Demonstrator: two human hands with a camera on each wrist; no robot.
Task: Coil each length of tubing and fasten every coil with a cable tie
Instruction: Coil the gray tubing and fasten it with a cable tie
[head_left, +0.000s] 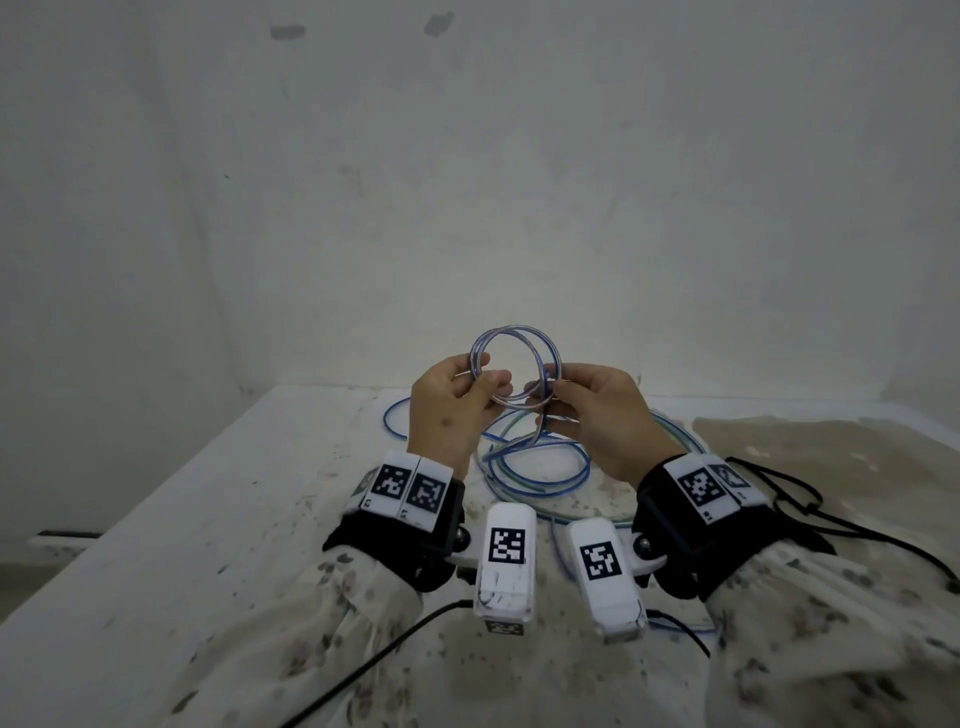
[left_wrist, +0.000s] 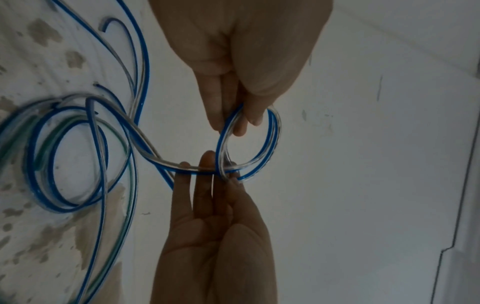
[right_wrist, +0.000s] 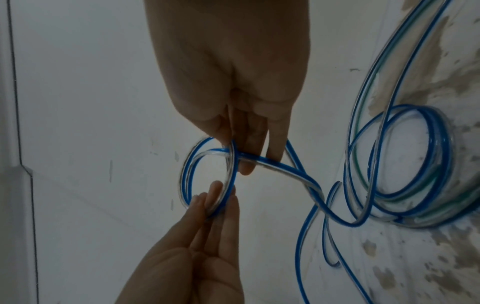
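Observation:
I hold a small coil (head_left: 511, 328) of clear tubing with a blue stripe upright above the table, a hand on each side. My left hand (head_left: 485, 382) pinches its left side between thumb and fingers (left_wrist: 241, 121). My right hand (head_left: 545, 395) grips the right side, where the turns cross (right_wrist: 241, 156). From that crossing the free length hangs down to the loose tubing (head_left: 587, 462) on the table below. The coil (left_wrist: 270, 144) has about three turns. In the right wrist view the coil (right_wrist: 185, 174) also rests on my left fingertips (right_wrist: 215, 201).
The loose tubing (right_wrist: 413, 107), blue-striped and green-striped, lies in wide tangled loops on the stained white table (head_left: 208, 519). A white wall rises close behind. Black cables (head_left: 831, 525) trail over the table at the right. The table's left edge runs diagonally.

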